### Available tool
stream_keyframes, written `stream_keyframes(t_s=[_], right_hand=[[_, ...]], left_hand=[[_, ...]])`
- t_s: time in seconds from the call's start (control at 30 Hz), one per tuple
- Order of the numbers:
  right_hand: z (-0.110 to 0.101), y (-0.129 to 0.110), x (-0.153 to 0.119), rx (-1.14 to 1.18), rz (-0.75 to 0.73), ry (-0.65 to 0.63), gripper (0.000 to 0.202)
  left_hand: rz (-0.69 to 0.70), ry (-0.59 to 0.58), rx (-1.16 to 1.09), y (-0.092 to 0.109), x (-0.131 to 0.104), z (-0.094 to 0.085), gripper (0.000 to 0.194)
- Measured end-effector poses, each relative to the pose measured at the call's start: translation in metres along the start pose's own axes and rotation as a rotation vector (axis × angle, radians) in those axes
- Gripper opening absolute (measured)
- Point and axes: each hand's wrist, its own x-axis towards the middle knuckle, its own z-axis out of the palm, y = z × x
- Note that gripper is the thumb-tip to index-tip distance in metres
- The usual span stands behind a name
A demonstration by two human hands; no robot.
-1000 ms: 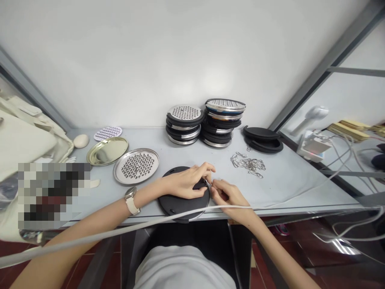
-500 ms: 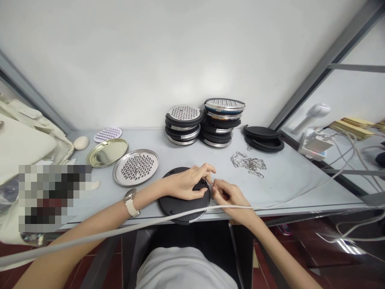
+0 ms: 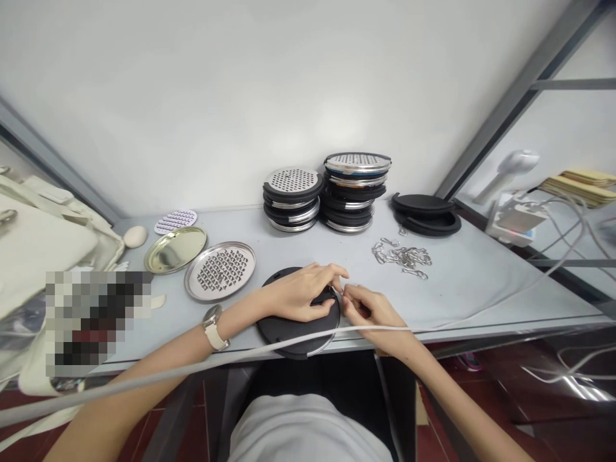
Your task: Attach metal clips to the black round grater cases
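Observation:
My left hand [image 3: 302,292] lies across a flat black round case [image 3: 293,328] near the table's front edge. Its thumb and fingers curve around the case's right side, holding it. Against that side my right hand [image 3: 373,313] is closed in a pinch, fingertips close to the left ones. A small metal clip [image 3: 333,291] glints between the two hands, mostly hidden by fingers. Loose metal clips [image 3: 407,256] lie in a heap beyond my right hand. To the left sits a round metal grater plate [image 3: 220,271], partly overlapping a shiny gold-toned round tray [image 3: 176,249].
Two stacks of black round cases with grater discs, the left stack [image 3: 292,208] and the right stack [image 3: 349,221], stand by the wall. Black round covers [image 3: 426,215] lie farther right. A white cable [image 3: 192,369] crosses before my arms. A cream bag [image 3: 45,224] is at left.
The camera view has shifted slightly, so the scene sits a little differently in frame. Both hands keep nearly the same pose at the right side of the black case.

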Motion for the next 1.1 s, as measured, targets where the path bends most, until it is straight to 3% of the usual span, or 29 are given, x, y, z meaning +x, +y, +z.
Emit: stream_keyframes(t_s=[0.67, 1.1], right_hand=[[0.0023, -0.0015, -0.0004, 0.105, 0.019, 0.057, 0.023], [0.0035, -0.0029, -0.0003, -0.023, -0.053, 0.097, 0.023]], left_hand=[[0.002, 0.068, -0.088, 0.0011, 0.0019, 0.0033, 0.041], [0.003, 0.075, -0.082, -0.0011, 0.0017, 0.0066, 0.047]])
